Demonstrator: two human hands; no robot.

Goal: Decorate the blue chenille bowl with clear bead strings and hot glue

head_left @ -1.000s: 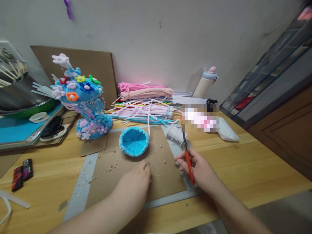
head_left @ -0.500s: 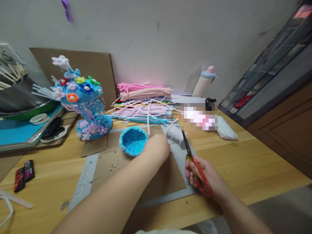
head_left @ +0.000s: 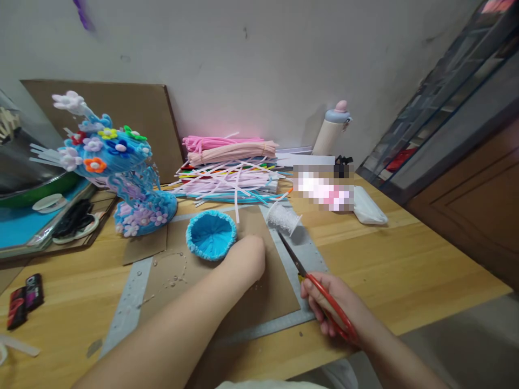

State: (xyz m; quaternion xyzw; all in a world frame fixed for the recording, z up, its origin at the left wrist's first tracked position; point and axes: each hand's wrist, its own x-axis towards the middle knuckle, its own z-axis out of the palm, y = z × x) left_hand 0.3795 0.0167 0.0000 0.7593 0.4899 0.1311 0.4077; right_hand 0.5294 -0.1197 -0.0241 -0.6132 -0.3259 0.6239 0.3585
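My right hand (head_left: 327, 302) is closed round the red-handled scissors (head_left: 330, 300), whose dark blades lie together and point up and left toward a spool of clear thread (head_left: 283, 219). My left hand (head_left: 251, 256) is bent over the cardboard sheet (head_left: 279, 294), just right of a fuzzy blue bowl-shaped piece (head_left: 211, 235); its fingers are hidden behind the wrist. A strand with small beads (head_left: 175, 279) lies on the cardboard left of my left forearm.
A blue flowered pipe-cleaner figure (head_left: 117, 156) stands at the left. Bundles of pipe cleaners (head_left: 231, 178) lie along the wall. Farther right are a bottle (head_left: 329, 132) and a white pouch (head_left: 368, 205). Two small black-and-red packets (head_left: 25, 300) lie at the left.
The whole view has shifted, with most objects now farther left. The scissors have moved down, their tips now nearer the lower side of the thread spool, which shows more fully.
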